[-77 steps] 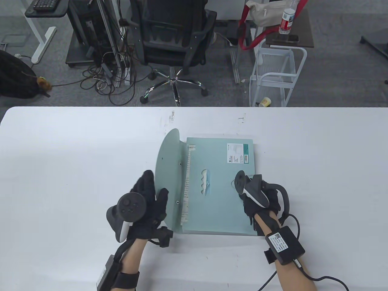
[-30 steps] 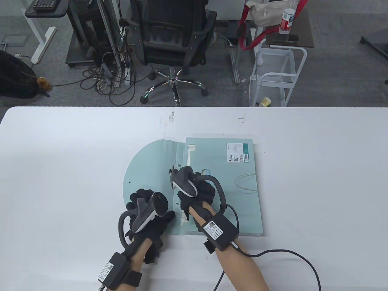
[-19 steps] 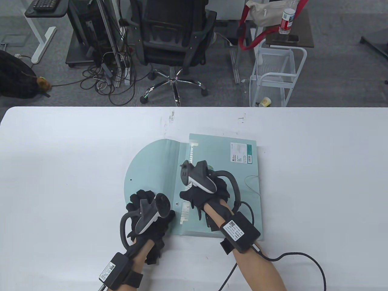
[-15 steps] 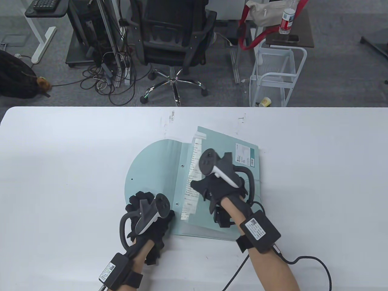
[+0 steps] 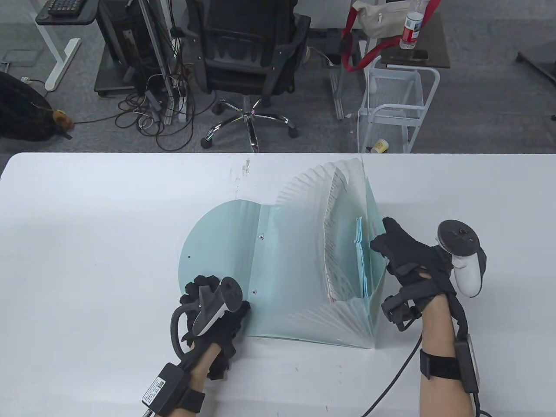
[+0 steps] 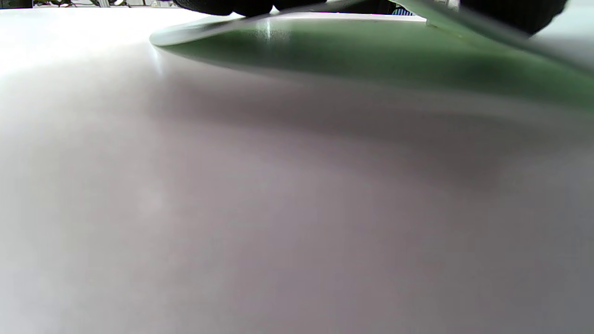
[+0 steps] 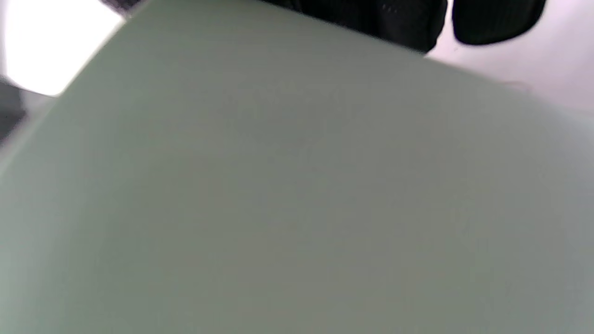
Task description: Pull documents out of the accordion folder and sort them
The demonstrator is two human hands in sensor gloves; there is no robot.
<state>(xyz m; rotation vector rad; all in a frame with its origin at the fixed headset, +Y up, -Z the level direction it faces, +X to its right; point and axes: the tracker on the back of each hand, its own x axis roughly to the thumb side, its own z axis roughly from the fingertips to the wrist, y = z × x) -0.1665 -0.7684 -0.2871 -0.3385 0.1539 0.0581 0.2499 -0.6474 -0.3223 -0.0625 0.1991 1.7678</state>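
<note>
The pale green accordion folder [image 5: 295, 278] lies on the white table [image 5: 87, 243], fanned wide open with its round flap [image 5: 221, 247] flat to the left. White printed sheets [image 5: 332, 243] and a blue sheet [image 5: 359, 256] stand in its pockets. My left hand [image 5: 213, 304] presses on the flap's near corner; in the left wrist view its fingertips [image 6: 232, 5] rest on the flap [image 6: 371, 55]. My right hand [image 5: 404, 256] holds the folder's front cover upright at the right; that cover [image 7: 297, 185] fills the right wrist view, with my fingers [image 7: 394, 23] at its top edge.
The table's far edge runs behind the folder. Beyond it on the floor stand an office chair [image 5: 247, 56] and a white wire cart [image 5: 395, 104]. My right wrist cable [image 5: 391, 386] trails over the table's near side.
My right hand has lifted the front cover and swung it up and to the right, fanning the pockets open and baring the papers. My left hand has stayed on the flap.
</note>
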